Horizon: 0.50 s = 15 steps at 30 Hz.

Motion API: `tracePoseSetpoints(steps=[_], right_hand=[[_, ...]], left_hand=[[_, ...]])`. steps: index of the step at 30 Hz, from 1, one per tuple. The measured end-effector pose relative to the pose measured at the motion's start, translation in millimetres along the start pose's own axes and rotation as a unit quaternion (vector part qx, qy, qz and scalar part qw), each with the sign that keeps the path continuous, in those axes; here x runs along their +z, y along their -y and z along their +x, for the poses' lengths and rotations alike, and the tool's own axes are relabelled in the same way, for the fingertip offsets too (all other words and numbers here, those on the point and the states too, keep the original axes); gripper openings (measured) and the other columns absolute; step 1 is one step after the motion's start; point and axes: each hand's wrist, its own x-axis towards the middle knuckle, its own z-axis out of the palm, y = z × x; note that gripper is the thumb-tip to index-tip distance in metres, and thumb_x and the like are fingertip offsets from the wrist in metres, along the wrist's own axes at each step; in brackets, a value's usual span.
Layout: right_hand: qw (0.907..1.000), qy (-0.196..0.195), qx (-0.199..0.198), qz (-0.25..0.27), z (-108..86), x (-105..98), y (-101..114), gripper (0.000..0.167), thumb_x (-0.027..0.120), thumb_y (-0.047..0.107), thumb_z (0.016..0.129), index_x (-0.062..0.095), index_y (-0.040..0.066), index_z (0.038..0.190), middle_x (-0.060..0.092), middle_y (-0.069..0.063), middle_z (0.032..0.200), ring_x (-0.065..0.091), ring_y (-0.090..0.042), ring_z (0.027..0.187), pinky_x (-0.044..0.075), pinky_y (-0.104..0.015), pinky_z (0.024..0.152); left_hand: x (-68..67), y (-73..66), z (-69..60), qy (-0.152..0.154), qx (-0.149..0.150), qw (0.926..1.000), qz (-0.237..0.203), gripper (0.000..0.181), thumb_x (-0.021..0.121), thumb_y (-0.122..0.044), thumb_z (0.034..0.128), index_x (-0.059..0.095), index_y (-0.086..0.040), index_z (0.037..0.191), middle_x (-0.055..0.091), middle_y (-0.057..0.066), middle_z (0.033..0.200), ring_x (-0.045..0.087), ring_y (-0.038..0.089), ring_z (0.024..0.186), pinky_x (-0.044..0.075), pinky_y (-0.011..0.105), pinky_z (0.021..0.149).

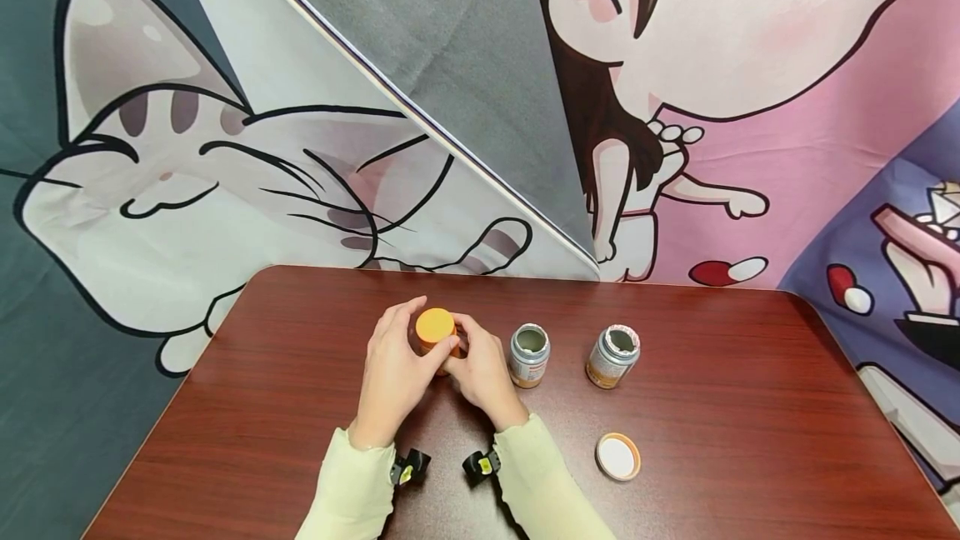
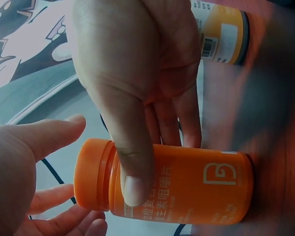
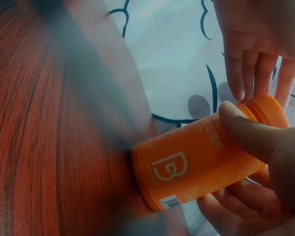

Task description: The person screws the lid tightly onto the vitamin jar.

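An orange plastic bottle with an orange screw cap stands upright on the table, pale lettering on its side. My right hand grips its body, with the thumb across the front and the fingers on the far side. Around the cap, my left hand is spread with thumb and fingers apart; the thumb is clear of the cap. Whether its fingertips touch the cap, I cannot tell. Just right of my right hand is an uncapped grey bottle with an orange lower band.
Farther right stands a second uncapped grey and orange bottle, its rim ragged with seal remnants. A loose round lid, white inside and orange-edged, lies nearer the front on the brown table. A cartoon-printed cloth hangs behind the table.
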Motion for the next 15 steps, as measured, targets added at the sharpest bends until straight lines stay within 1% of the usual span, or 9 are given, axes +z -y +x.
tracePoseSetpoints(steps=[5,8,15], right_hand=[[0.9999,0.0,-0.002,-0.011,-0.1,-0.4,0.0,0.052,0.078,0.006,0.079,0.064,0.01,0.129,0.073,-0.005,0.11,0.065,-0.016,0.093,0.053,-0.038,0.086],[0.9999,0.002,-0.002,-0.011,-0.3,-1.0,0.9,0.052,0.078,0.006,0.079,0.064,0.01,0.129,0.073,-0.006,0.11,0.065,-0.017,0.093,0.053,-0.038,0.086],[0.9999,0.006,0.015,-0.007,0.6,-0.8,1.4,0.052,0.078,0.009,0.081,0.064,0.012,0.131,0.072,-0.005,0.114,0.065,-0.017,0.096,0.053,-0.039,0.088]], left_hand=[[1.2,-0.8,-0.6,0.003,-0.003,1.0,-0.002,0.069,0.089,-0.031,0.0767,0.061,-0.004,0.133,0.061,0.013,0.13,0.056,0.031,0.118,0.045,0.049,0.098],[1.6,-1.1,-0.4,0.001,0.0,1.0,-0.002,0.068,0.089,-0.03,0.0769,0.061,-0.004,0.133,0.062,0.013,0.128,0.056,0.031,0.117,0.045,0.049,0.097],[1.1,-2.0,-0.3,0.002,0.001,1.0,-0.004,0.064,0.088,-0.024,0.0773,0.061,-0.003,0.131,0.062,0.014,0.125,0.057,0.031,0.111,0.045,0.048,0.094]])
